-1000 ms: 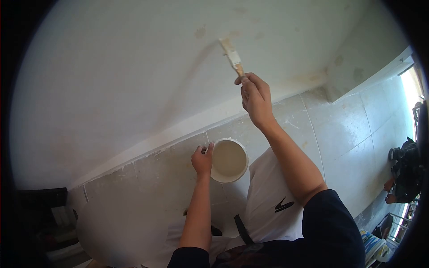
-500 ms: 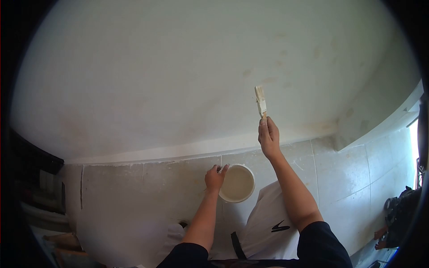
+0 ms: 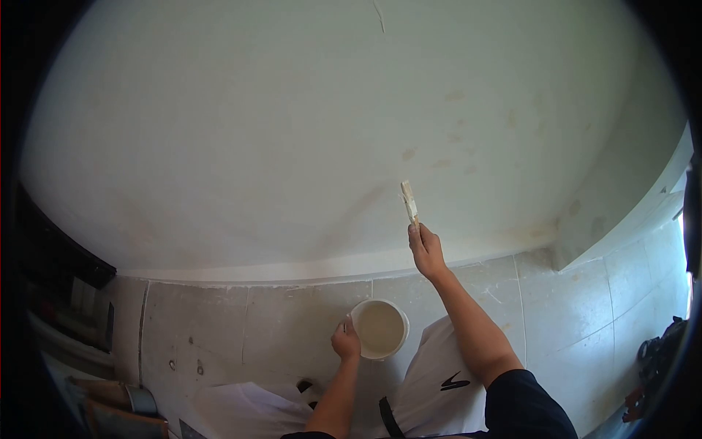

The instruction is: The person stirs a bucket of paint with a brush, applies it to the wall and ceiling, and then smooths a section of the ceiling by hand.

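My right hand is closed round the handle of a paintbrush, whose whitish, coated bristles point up in front of the wall. Lower down, my left hand grips the left side of a round white bucket. Pale, creamy liquid shows inside it. The bucket sits in front of my knees, over the tiled floor. A thin whitish streak marks the wall near the top of the view, and several brownish patches show on its right part.
Large grey tiles run along the foot of the wall. At the right, a wall section juts out. Dark furniture stands at the far left, above a wooden box. Dark items lie at the right edge.
The view has tilted upward, bringing the streak into sight. My right hand and the brush sit lower and slightly left in view. The bucket, still in my left hand, appears lower.
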{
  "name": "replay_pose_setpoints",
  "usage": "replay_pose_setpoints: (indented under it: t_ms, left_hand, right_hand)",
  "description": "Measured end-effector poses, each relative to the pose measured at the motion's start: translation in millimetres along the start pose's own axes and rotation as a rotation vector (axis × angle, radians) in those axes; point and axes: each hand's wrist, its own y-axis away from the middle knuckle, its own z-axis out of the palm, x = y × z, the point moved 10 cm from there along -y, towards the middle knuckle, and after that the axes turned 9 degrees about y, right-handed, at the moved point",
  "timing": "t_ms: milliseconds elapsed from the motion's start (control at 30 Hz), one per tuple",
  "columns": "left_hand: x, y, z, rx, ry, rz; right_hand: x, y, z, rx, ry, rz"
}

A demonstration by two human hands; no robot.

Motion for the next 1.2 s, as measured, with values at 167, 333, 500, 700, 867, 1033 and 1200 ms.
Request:
replay_pose_setpoints:
  t_ms: [167,333,500,700,867,1033,1200]
  left_hand:
    - [-16,13,-21,0.356,0.068,-0.081]
    - [10,4,-6,0.364,-0.088,-0.073]
    - [25,4,-7,0.379,-0.064,0.011]
    - [31,-16,-1,0.224,-0.145,0.164]
    - [51,-57,25,-0.205,-0.164,0.417]
    - [70,-45,49,-0.664,-0.219,0.528]
    - [122,-55,26,-0.434,-0.083,0.853]
  right_hand:
    - [11,-2,14,-0.024,-0.024,0.042]
    - [12,0,29,-0.055,-0.124,0.052]
    - [-1,2,31,-0.080,-0.191,0.042]
    - [-10,9,45,-0.091,-0.316,0.075]
    - [-18,13,56,-0.116,0.026,-0.010]
    - [-23,17,45,-0.128,0.054,-0.030]
    - [-14,20,11,-0.072,0.137,-0.063]
